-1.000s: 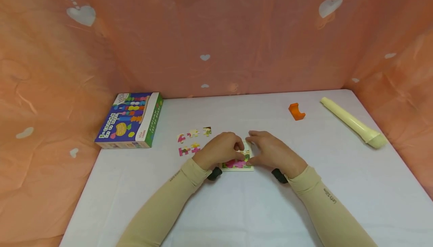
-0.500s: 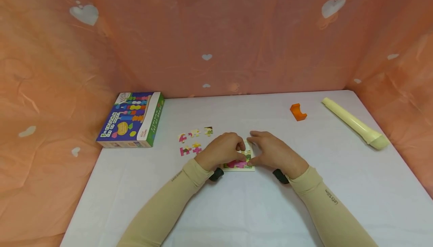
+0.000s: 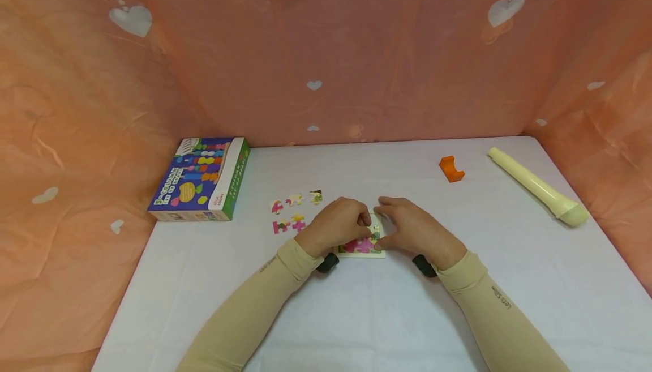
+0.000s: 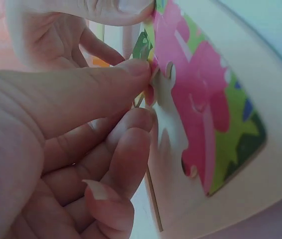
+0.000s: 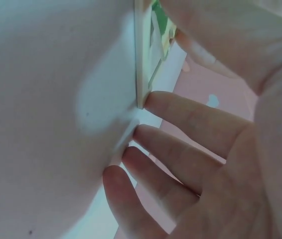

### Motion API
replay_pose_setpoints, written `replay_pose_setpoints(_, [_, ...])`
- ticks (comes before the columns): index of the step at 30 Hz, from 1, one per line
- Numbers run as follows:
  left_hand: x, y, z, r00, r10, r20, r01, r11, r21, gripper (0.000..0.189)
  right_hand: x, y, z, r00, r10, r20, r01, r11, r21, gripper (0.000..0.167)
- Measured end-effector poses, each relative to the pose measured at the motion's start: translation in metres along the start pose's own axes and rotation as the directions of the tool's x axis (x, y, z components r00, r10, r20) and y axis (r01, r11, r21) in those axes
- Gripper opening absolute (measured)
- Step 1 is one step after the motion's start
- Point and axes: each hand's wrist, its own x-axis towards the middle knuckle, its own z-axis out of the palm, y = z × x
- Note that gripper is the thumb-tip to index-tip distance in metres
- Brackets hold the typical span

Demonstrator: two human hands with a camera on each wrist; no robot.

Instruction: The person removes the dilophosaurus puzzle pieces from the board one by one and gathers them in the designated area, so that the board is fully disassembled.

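White table [image 3: 387,315] across the lower frame, right hand [image 3: 415,227] and left hand [image 3: 331,226] meeting at centre.
The right hand's fingers are spread apart, one tip touching the corner of the puzzle board [image 3: 363,256], flat at centre; loose pieces [image 3: 281,227] lie left of centre; the left hand's thumb and finger pinch a tilted piece [image 4: 141,46].

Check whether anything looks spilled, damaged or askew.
Nothing looks spilled or damaged. The puzzle piece in the left hand tilts against the board, which seems normal while pinched; the loose pieces lie in two rows.
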Motion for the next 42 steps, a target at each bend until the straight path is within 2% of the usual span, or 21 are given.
replay_pose_setpoints(13, [0.002, -0.001, -0.001, 0.999, 0.041, 0.007, -0.040, 0.999, -0.032, 0.011, -0.002, 0.001, -0.002, 1.000, 0.000, -0.003, 0.000, 1.000, -0.017, 0.078])
replay_pose_setpoints(16, [0.003, -0.002, -0.001, 0.999, 0.052, 0.000, -0.052, 0.998, -0.025, 0.008, -0.002, 0.001, -0.002, 1.000, 0.007, -0.002, -0.007, 1.000, -0.007, 0.079])
replay_pose_setpoints(23, [0.005, -0.005, -0.001, 0.997, 0.079, -0.020, -0.080, 0.996, -0.031, 0.013, -0.002, 0.001, -0.003, 1.000, 0.000, -0.009, 0.000, 1.000, -0.017, 0.079])
replay_pose_setpoints(34, [0.003, -0.007, -0.005, 0.999, 0.045, -0.026, -0.046, 0.998, -0.049, 0.012, -0.001, 0.002, -0.001, 1.000, 0.013, -0.003, -0.013, 1.000, -0.007, 0.081])
replay_pose_setpoints(38, [-0.001, -0.014, -0.012, 0.999, 0.023, -0.040, -0.026, 0.997, -0.067, 0.012, 0.001, 0.000, 0.001, 1.000, 0.024, -0.002, -0.024, 1.000, 0.006, 0.083])
replay_pose_setpoints(42, [-0.011, -0.026, -0.024, 0.997, -0.016, -0.078, 0.009, 0.996, -0.089, 0.011, 0.001, -0.001, 0.002, 1.000, 0.026, 0.000, -0.026, 1.000, 0.007, 0.083])
